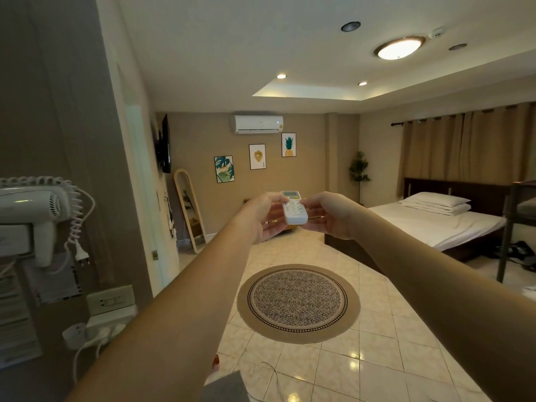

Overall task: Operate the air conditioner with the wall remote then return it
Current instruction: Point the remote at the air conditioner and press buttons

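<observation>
A white remote with a small screen and rows of buttons is held out in front of me at arm's length, its screen end pointing toward the far wall. My left hand grips its left side, thumb on the buttons. My right hand holds its right side, fingertips touching the button face. The white air conditioner hangs high on the far wall, above and slightly left of the remote. The remote's wall holder is not in sight.
A wall-mounted hair dryer with a coiled cord and power sockets are close on my left. A round patterned rug lies on the tiled floor. A bed stands at right, a leaning mirror at left.
</observation>
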Tool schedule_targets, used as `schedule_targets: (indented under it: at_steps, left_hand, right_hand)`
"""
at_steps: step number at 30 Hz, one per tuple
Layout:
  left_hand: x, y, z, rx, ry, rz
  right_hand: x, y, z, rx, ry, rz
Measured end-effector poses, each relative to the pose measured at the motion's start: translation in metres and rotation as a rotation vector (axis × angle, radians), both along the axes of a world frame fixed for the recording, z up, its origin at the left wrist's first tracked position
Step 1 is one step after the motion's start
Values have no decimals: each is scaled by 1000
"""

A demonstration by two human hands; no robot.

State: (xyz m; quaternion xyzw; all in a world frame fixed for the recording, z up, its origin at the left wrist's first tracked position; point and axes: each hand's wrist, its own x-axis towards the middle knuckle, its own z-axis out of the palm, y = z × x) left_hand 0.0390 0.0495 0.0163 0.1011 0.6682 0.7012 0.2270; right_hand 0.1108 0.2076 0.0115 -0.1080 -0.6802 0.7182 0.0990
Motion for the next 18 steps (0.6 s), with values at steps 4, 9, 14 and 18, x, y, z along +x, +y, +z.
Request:
schedule_targets:
  at_steps: [4,9,14,18]
  left_hand:
    - [-2,-1,-2,0,9,-11]
    - [-5,0,-4,-2,18,-27]
    - [-7,-1,-8,10,40,-37]
    - [-8,-2,-11,30,87,-61]
  right_hand:
    - [0,3,-1,6,-8,8]
    - [-5,7,-4,22,-16,6]
    - [-4,8,-7,30,-11,7]
    - [-2,10,-9,62,7,28]
